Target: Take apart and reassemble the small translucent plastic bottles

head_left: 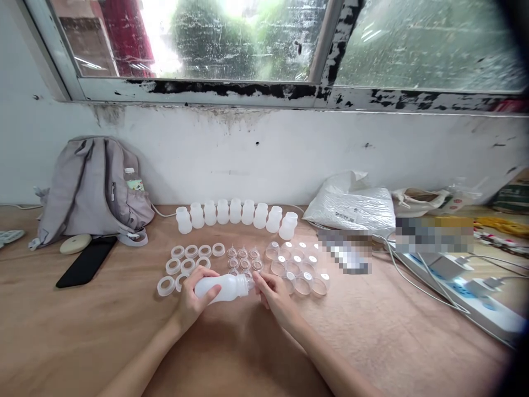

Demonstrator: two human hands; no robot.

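9 bottles [235, 212] stand behind rings [188, 272] the left hand [190, 294] partly hides.

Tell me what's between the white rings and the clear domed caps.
Head view: clear nipples stand between the white rings and domed caps; the held bottle partly hides the front ones.

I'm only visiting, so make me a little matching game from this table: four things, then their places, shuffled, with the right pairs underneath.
Things:
1. held bottle
2. white rings
3. clear caps
4. black phone

Places:
A. right of the clear nipples
B. in front of the backpack
C. tipped sideways in the left hand
D. left of the clear nipples

Pairs: 1-C, 2-D, 3-A, 4-B
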